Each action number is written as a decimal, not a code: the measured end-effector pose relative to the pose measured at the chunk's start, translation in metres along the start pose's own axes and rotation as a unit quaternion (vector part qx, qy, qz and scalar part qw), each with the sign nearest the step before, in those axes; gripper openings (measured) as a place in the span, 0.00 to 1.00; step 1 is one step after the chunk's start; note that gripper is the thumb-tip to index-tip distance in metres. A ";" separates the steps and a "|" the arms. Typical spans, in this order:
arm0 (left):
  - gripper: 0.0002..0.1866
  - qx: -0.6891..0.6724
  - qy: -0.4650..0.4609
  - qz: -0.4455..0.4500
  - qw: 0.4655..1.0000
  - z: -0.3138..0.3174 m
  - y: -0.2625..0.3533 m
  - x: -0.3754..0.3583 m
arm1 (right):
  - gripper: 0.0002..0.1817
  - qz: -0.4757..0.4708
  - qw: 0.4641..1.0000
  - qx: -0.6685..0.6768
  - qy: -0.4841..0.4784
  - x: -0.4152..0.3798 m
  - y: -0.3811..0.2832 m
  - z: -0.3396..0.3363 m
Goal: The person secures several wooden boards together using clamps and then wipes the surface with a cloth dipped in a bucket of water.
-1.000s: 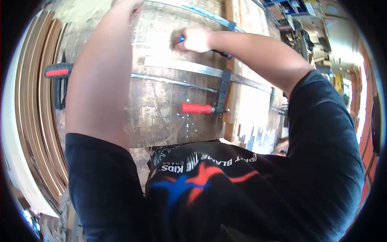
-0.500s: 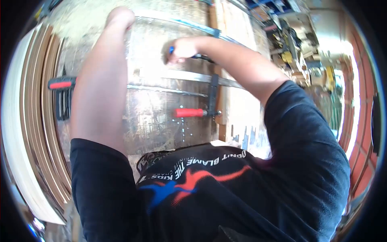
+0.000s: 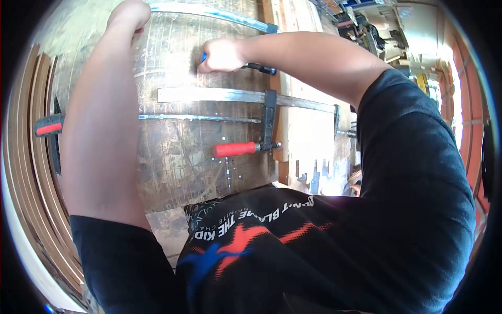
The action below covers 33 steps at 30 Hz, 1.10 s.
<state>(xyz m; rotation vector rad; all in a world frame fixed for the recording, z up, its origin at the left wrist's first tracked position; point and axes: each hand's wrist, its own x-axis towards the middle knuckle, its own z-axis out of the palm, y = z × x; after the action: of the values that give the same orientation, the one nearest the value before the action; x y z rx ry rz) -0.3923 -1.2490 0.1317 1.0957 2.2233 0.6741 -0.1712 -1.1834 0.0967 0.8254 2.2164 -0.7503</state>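
Your right hand (image 3: 221, 55) had its fingers closed round the blue handle (image 3: 203, 57), left of the pale wood (image 3: 306, 125); whether your left hand (image 3: 129, 17) gripped the metal bar (image 3: 209, 12), I couldn't tell. Uneven pressure could have skewed the pale wood.

Over my feed I make this out as a woodworking workshop: a scratched worktop (image 3: 178, 175), spotted with white, carries a red-handled bar clamp (image 3: 269, 118) set across pale timber (image 3: 308, 131). I also see long boards (image 3: 25, 136) ranged alongside and crowded gear (image 3: 374, 36) beyond.
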 end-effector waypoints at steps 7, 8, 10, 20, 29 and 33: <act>0.12 0.047 -0.019 -0.049 0.998 0.027 -0.037 0.088 | 0.20 0.077 0.974 -0.098 0.189 -0.034 -0.034 0.023; 0.12 0.045 -0.020 -0.047 0.998 0.026 -0.034 0.085 | 0.20 0.093 0.973 -0.089 0.191 -0.042 -0.040 0.023; 0.12 0.044 -0.017 -0.050 0.998 0.023 -0.032 0.083 | 0.20 0.097 0.968 -0.086 0.215 -0.053 -0.045 0.021; 0.13 0.057 -0.011 -0.050 0.997 0.021 -0.035 0.073 | 0.15 0.055 0.925 0.270 -0.260 0.000 0.020 -0.018; 0.14 0.027 -0.051 -0.056 0.997 -0.015 0.024 -0.018 | 0.15 0.033 0.976 0.173 -0.131 -0.006 0.010 -0.007; 0.13 0.095 -0.029 -0.292 0.951 -0.004 0.059 0.020 | 0.21 -0.024 0.984 -0.140 0.105 -0.014 0.000 0.005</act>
<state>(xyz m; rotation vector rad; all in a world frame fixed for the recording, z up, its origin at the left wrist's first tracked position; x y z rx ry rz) -0.3735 -1.2021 0.1678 0.4750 2.4219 0.1734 -0.1610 -1.1919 0.1036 0.7406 2.4646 -0.3726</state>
